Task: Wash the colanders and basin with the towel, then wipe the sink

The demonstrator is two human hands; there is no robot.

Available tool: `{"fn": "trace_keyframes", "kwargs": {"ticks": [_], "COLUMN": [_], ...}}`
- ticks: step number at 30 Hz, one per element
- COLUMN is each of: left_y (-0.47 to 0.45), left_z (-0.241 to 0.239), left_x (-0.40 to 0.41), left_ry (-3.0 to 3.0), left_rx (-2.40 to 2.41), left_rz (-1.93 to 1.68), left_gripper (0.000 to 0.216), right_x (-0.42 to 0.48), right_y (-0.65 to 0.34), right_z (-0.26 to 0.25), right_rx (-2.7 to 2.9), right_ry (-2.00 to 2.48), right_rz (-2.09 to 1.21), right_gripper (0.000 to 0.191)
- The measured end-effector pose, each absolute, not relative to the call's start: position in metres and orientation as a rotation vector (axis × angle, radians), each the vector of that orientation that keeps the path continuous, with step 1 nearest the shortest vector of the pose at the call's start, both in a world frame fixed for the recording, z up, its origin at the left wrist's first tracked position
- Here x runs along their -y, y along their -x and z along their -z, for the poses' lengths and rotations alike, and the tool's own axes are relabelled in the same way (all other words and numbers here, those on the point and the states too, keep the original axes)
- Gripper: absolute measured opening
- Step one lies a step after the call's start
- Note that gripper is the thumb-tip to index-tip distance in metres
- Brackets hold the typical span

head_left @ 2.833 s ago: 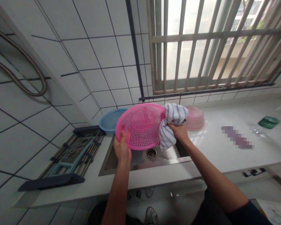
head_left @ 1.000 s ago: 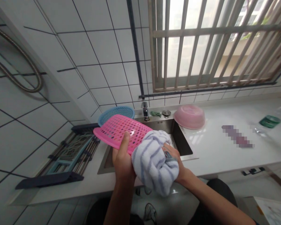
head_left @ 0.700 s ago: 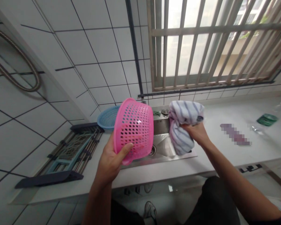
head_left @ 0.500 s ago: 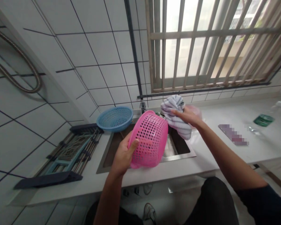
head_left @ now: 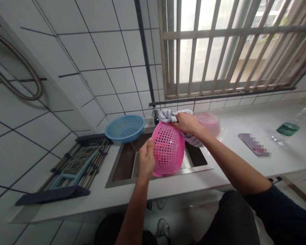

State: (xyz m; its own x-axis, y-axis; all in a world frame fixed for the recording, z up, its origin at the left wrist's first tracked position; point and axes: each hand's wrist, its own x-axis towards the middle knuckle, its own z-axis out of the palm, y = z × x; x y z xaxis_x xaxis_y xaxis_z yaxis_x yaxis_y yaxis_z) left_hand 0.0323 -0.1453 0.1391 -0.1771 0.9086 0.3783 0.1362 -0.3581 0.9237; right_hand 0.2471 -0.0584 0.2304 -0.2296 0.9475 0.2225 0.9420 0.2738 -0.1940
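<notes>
My left hand [head_left: 146,160] grips the near rim of a pink perforated plastic basket [head_left: 168,149], held on its side over the steel sink [head_left: 124,166] with its rounded outside toward me. My right hand [head_left: 186,123] is closed on a white cloth with blue stripes [head_left: 168,115], pressed against the basket's far top edge. Part of the cloth hangs down behind the basket.
A blue basket [head_left: 124,128] sits at the sink's back left corner beside the tap [head_left: 155,117]. An upturned pink bowl [head_left: 209,122] lies on the white counter [head_left: 244,163] to the right, with a bottle [head_left: 290,127] farther right. A dark dish rack [head_left: 73,168] stands left of the sink.
The basket was turned from face-on to its rounded outside toward me and lowered over the sink. My right hand carried the cloth from the basket's near side round to its far top edge.
</notes>
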Motion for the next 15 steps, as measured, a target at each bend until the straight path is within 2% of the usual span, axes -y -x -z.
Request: {"fn": "trace_keyframes", "kwargs": {"ticks": [8,15], "left_y": [-0.059,-0.062], "left_z": [-0.146,-0.11], "left_x": [0.145,0.107], "left_ry": [-1.578,-0.972], "left_rx": [-1.27,-0.981], "left_rz": [-1.681,-1.8], "left_gripper": [0.042,0.025], "right_x": [0.091,0.14], "right_y": [-0.227,-0.196], "right_z": [-0.243,-0.22], "right_rx": [2.254,2.407], "right_ry": [1.642,1.465], "right_rz": [0.124,0.188], "right_gripper": [0.031,0.029]}}
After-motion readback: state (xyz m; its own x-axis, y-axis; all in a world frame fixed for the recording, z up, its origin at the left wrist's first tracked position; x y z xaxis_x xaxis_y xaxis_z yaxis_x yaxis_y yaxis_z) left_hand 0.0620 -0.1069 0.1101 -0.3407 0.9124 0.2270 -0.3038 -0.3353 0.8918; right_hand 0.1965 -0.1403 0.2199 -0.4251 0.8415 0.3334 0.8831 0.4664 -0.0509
